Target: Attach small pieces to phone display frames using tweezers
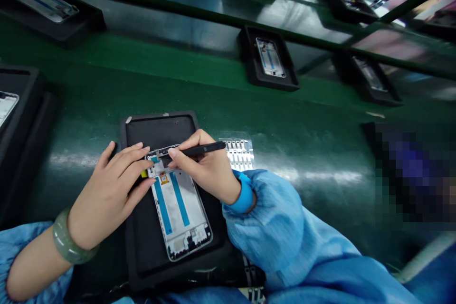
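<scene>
A silver phone frame [183,204] with two blue strips lies tilted in a black tray [142,261]. My left hand [114,190] rests its spread fingertips on the frame's upper left edge. Beside those fingertips a bit of yellow [144,174] shows. Pinched in my right hand [206,166] is a black pen-like tool [204,148], slanting over the top of the frame. Its tip is close to the frame's upper parts; whether it touches them I cannot tell. A small orange flex piece [164,178] sits below the tip.
Right of the tray, a sheet of small metallic pieces [240,154] lies on the green table [302,118]. Further black trays holding phone frames stand at the back left [67,31], back middle [251,59], back right [383,97] and left edge [30,76].
</scene>
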Demonstrator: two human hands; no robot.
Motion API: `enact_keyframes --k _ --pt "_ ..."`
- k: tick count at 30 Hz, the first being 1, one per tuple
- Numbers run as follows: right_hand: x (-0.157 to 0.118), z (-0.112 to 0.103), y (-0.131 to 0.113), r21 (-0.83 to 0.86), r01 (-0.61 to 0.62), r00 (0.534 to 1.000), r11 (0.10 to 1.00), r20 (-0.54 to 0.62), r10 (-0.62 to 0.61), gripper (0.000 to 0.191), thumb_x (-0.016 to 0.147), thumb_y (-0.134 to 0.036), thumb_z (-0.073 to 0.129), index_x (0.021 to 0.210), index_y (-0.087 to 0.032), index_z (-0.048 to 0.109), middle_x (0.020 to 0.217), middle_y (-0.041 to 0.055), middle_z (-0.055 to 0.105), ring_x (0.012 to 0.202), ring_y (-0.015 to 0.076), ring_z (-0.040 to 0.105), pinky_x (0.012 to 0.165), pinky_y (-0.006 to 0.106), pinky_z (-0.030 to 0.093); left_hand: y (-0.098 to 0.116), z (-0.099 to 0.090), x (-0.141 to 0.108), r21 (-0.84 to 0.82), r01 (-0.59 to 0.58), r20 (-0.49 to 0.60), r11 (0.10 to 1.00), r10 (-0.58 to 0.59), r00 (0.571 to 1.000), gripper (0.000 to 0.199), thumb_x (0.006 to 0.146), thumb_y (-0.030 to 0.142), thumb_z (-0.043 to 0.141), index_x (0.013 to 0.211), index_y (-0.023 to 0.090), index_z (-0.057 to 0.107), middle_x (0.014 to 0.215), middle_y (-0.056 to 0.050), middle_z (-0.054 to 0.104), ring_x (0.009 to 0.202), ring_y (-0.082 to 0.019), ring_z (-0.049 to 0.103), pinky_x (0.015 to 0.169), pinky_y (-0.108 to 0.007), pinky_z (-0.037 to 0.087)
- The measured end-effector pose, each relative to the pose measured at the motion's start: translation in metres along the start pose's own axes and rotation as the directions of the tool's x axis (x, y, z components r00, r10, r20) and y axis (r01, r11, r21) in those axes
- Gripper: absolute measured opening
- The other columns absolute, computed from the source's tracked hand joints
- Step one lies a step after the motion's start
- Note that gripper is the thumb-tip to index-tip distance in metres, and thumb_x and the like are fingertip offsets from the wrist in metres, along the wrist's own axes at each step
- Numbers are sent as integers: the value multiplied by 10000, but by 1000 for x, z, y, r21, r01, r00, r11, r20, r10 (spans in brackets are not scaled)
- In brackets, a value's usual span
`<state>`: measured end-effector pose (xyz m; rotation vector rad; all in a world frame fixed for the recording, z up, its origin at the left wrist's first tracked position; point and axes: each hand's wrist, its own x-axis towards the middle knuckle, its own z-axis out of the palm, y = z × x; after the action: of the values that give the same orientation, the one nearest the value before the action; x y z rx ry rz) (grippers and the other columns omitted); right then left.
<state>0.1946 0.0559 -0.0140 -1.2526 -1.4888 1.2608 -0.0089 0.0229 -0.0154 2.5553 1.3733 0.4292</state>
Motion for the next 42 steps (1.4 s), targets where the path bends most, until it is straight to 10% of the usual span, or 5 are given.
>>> enact_keyframes --k 23,30,42 --pt "6 -8 -6 -244 116 986 963 145 -82 168 802 -361 636 785 -226 537 750 -2 659 687 151 652 598 268 508 14 0 6 188 -40 18 981 37 999 333 905 229 429 1228 180 494 1210 -144 524 1220 -299 454 1018 -549 359" --pt "20 -12 -5 121 96 992 988 -96 -85 219 784 -357 659 817 -212 499 786 -7 635 681 128 665 647 277 567 22 5 6 187 20 -8 982 -19 1000 300 914 227 418 1188 182 530 1212 -124 535 1238 -285 445 1026 -544 355" --pt "25 -6 5 26 239 956 971 170 -240 60 829 -195 556 870 -179 515 862 19 594 784 116 638 694 248 537 21 10 3 201 40 -28 979 -35 999 355 922 272 416 1257 184 497 1234 -125 533 1246 -289 439 1018 -561 359"
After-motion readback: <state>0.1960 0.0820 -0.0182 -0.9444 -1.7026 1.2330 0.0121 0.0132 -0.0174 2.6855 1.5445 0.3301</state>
